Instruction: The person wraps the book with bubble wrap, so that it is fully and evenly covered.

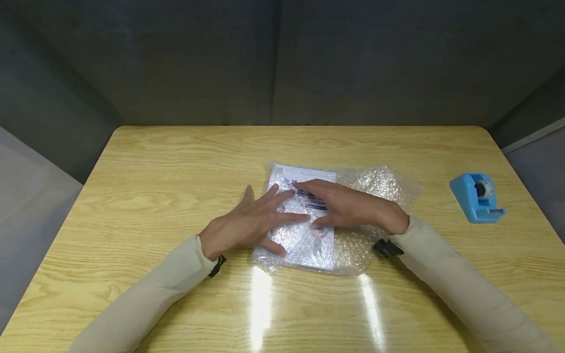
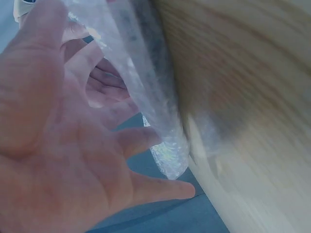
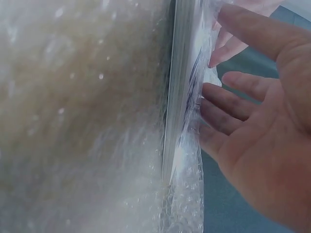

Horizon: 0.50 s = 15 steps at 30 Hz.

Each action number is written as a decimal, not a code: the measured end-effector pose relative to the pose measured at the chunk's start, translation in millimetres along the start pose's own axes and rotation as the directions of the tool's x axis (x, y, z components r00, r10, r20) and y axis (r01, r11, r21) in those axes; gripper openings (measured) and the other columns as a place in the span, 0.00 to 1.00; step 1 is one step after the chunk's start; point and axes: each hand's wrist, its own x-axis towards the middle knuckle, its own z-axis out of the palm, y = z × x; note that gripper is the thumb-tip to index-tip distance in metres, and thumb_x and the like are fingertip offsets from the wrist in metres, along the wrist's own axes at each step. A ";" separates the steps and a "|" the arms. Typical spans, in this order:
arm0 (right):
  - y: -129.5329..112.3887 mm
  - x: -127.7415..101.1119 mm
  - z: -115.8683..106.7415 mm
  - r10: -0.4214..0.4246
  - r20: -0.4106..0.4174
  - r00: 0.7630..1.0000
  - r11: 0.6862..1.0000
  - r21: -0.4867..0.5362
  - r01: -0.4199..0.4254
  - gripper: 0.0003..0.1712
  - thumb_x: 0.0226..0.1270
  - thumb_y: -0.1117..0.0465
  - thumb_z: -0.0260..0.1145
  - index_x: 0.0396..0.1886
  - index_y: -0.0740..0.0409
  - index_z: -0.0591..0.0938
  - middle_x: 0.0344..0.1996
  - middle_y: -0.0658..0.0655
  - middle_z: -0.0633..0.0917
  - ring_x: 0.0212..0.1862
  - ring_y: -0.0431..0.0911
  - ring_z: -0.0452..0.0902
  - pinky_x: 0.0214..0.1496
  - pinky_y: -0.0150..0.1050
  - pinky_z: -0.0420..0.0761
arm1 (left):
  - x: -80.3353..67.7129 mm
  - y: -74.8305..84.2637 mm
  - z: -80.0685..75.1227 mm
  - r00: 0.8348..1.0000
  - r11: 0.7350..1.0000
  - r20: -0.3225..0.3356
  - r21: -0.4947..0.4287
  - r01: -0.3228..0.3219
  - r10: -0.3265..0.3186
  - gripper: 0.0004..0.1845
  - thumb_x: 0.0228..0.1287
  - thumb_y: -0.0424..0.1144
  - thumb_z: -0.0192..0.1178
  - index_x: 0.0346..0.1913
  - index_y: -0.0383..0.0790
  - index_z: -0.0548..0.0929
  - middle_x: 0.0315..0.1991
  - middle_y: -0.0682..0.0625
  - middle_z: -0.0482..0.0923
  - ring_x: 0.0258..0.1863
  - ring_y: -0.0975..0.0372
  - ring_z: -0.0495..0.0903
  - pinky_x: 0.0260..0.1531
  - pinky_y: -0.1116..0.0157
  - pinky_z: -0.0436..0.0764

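A white booklet with blue print (image 1: pixel 304 215) lies in the middle of the wooden table (image 1: pixel 176 162), with clear bubble wrap (image 1: pixel 379 184) folded over it. My left hand (image 1: pixel 251 223) lies flat with spread fingers on the wrap over the booklet's left half. My right hand (image 1: pixel 344 206) rests flat across the booklet from the right, fingers straight, pressing the wrap down. In the left wrist view the palm (image 2: pixel 63 160) sits against the bubble wrap (image 2: pixel 146 92). The right wrist view has the right hand (image 3: pixel 252 126) touching the bubble wrap (image 3: pixel 192 145) beside the booklet's edge (image 3: pixel 177 87).
A blue tape dispenser (image 1: pixel 478 197) stands at the table's right side, apart from the hands. Dark grey partition walls (image 1: pixel 273 63) close in the back and sides. Loose bubble wrap spreads to the right of the booklet.
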 end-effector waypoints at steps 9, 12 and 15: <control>0.5 -1.5 0.4 -0.010 -0.025 1.000 1.000 0.028 0.011 0.56 0.58 0.60 0.82 0.82 0.62 0.60 0.77 0.64 0.67 0.76 0.60 0.62 0.77 0.57 0.65 | -0.2 0.0 1.9 1.000 0.999 -0.001 -0.030 0.010 -0.010 0.46 0.60 0.64 0.66 0.81 0.65 0.63 0.85 0.43 0.42 0.81 0.40 0.44 0.65 0.23 0.55; 0.5 -1.8 0.8 -0.011 -0.025 1.000 0.999 0.030 0.012 0.56 0.59 0.59 0.81 0.82 0.61 0.60 0.77 0.64 0.66 0.77 0.60 0.62 0.77 0.58 0.64 | -0.8 0.2 1.7 1.000 0.999 -0.006 -0.039 0.012 -0.012 0.45 0.59 0.64 0.66 0.81 0.64 0.64 0.84 0.42 0.43 0.81 0.40 0.44 0.65 0.23 0.56; 0.7 -2.7 1.1 -0.009 -0.024 1.000 1.000 0.029 0.009 0.56 0.59 0.58 0.81 0.82 0.61 0.60 0.77 0.64 0.66 0.77 0.60 0.61 0.77 0.58 0.64 | -0.2 0.6 1.2 1.000 0.999 -0.004 -0.031 0.014 -0.014 0.46 0.59 0.64 0.66 0.81 0.64 0.64 0.84 0.42 0.44 0.81 0.40 0.45 0.64 0.23 0.57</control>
